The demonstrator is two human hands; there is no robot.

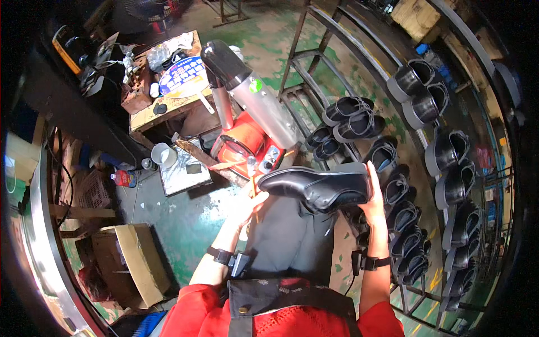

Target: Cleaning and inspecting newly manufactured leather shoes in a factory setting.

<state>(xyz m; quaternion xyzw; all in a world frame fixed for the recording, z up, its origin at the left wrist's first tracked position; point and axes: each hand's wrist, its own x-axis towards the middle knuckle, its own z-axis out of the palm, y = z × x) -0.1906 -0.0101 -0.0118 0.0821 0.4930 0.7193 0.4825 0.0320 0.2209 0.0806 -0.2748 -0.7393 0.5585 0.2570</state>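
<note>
A black leather shoe [314, 187] is held up in front of me, its toe pointing left and its sole turned away from my body. My right hand [373, 197] grips it at the heel end. Beside the toe, my left hand [247, 206] is closed around a thin wooden-handled brush [252, 174], the handle running down through the fingers. The brush's pale upper end stands in front of a red machine [245, 147]. Whether the left fingers also touch the toe is hard to make out.
Silver pipes [264, 106] rise from the red machine. Black shoes [353, 118] stand on metal racks [314, 78] at the right. Left of the machine are a cluttered wooden table [163, 121], a white cup [163, 154] and a low stand [182, 177]; a cardboard box [143, 264] sits lower left.
</note>
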